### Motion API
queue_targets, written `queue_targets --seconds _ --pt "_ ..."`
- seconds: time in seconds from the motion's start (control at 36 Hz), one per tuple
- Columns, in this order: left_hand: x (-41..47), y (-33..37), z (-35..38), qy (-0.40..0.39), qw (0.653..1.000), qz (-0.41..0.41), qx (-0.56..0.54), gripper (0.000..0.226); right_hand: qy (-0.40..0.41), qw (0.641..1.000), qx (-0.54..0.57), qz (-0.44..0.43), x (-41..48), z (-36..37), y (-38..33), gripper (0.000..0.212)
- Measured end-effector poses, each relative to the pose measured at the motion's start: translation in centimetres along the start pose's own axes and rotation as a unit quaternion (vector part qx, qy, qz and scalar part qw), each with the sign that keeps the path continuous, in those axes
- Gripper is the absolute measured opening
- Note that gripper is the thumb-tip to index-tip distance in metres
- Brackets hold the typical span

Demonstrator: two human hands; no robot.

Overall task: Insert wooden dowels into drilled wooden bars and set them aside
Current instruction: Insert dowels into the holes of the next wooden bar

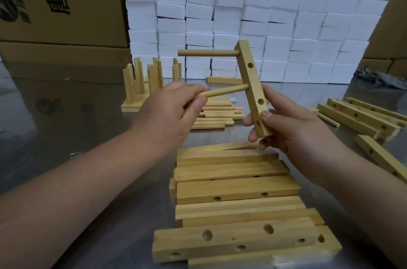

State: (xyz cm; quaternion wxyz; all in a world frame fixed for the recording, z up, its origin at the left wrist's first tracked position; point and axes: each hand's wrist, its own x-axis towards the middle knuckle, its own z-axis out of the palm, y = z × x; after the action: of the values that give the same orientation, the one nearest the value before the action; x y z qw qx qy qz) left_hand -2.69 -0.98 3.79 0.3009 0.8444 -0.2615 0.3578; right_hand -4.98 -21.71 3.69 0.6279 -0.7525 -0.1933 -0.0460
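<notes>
Pale wooden bars (237,189), some showing round drilled holes, lie stacked flat at the near edge of a shiny metal table (77,114).

Just above them, the right hand (284,130) holds one held bar (253,88) nearly upright in the air. The thumb presses on its front face near the bottom end, and the other fingers curl round behind it. The left hand (174,110) pinches the lower dowel (224,92) between thumb and curled fingers, with the dowel's far tip at a hole midway up the bar. How deep it sits cannot be told. An upper dowel (207,53) already sticks out sideways near the bar's top.

The bar looks light, stiff and dry, so it should not slip. The bottom end is a good place to grip it, clear of the empty holes. The dowel is thin and rigid. Holding it close to the bar would likely keep the push straight and stop it jamming.

The held bar is square-edged and honey-coloured, with three open holes showing on one face.

Beyond the hands, loose dowels (218,112) lie in a heap. To the left stand finished pieces (143,83) with dowels pointing up, and to the right lie more drilled bars (361,116). Behind everything is a wall of white blocks (264,26) and, past that, printed cardboard boxes (59,4).
</notes>
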Motion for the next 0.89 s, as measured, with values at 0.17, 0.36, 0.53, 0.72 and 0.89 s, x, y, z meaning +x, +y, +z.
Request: queue_targets --seconds 0.17,0.36,0.53,0.72,0.89 --pt "0.3 0.1 -0.7 0.015 0.999 0.012 0.03 0.036 -0.018 0.999 -0.031 -0.024 -0.4 0.2 -0.2 0.051" --pt "0.5 -0.1 -1.2 -0.014 0.995 0.053 0.08 0.031 -0.022 0.999 -0.019 -0.027 -0.5 0.3 -0.4 0.05" --pt "0.4 0.1 -1.1 -0.042 0.989 0.084 0.113 0.028 -0.006 1.0 -0.016 -0.017 -0.5 0.4 -0.4 0.048" --pt "0.3 1.1 -1.1 -0.039 0.99 0.09 0.106 0.037 -0.002 0.999 -0.037 -0.021 -0.6 0.8 -0.8 0.046" --pt "0.0 2.0 -0.7 -0.045 0.987 0.102 0.116 0.039 -0.001 0.997 -0.057 -0.044 -0.9 1.1 -0.9 0.043"
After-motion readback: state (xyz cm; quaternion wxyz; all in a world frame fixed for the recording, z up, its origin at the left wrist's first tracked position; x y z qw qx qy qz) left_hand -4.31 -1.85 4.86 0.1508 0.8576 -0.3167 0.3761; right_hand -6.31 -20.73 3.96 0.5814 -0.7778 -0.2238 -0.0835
